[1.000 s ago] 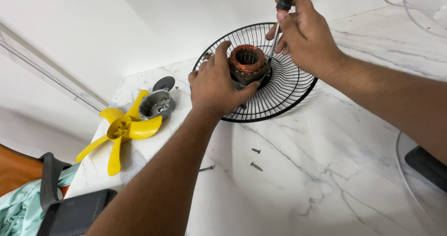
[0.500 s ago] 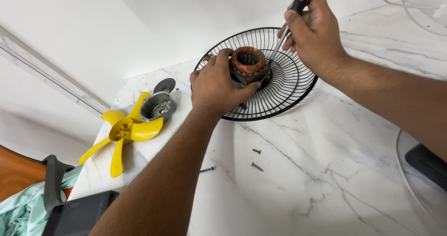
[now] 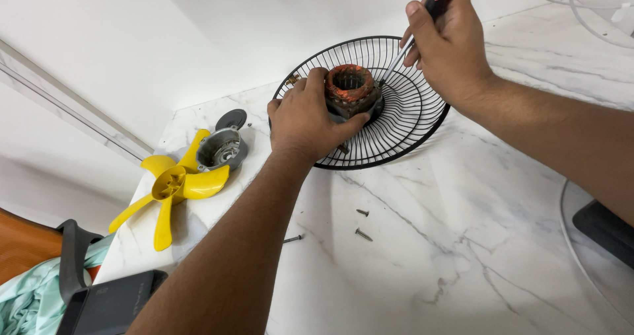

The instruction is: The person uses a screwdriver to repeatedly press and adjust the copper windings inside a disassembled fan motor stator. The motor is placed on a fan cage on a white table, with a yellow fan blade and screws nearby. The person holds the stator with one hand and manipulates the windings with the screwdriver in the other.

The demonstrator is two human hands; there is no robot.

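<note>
Head view, looking down on a white marble counter (image 3: 462, 256) set against a white wall. Left hand (image 3: 305, 118) reaches in from below, fingers curled and wrapped around the side of a fan motor (image 3: 349, 87), thumb pressed on its near right flank; copper-coloured windings show at the motor's top, ring-shaped with an open centre. Motor sits at the hub of a black wire fan guard (image 3: 403, 120) lying flat on the counter toward the back, near the wall. Right hand (image 3: 449, 44) comes in from the right, fingers closed tight around the red-and-black handle of a screwdriver (image 3: 422, 18); index finger laid along the upper handle. Shaft slants down-left, tip at the motor's right edge just above the guard wires; exact contact point too small to tell. Left of the guard, well apart: grey metal motor housing cap (image 3: 223, 148), a small dark round disc (image 3: 231, 119) just behind it, and a yellow fan blade (image 3: 170, 186) touching the cap's near side. Three loose screws (image 3: 363, 234) lie on bare marble in front of the guard. Bottom left corner: dark case (image 3: 109, 302) and pale green cloth (image 3: 26, 295). White cable (image 3: 581, 14) at upper right.
</note>
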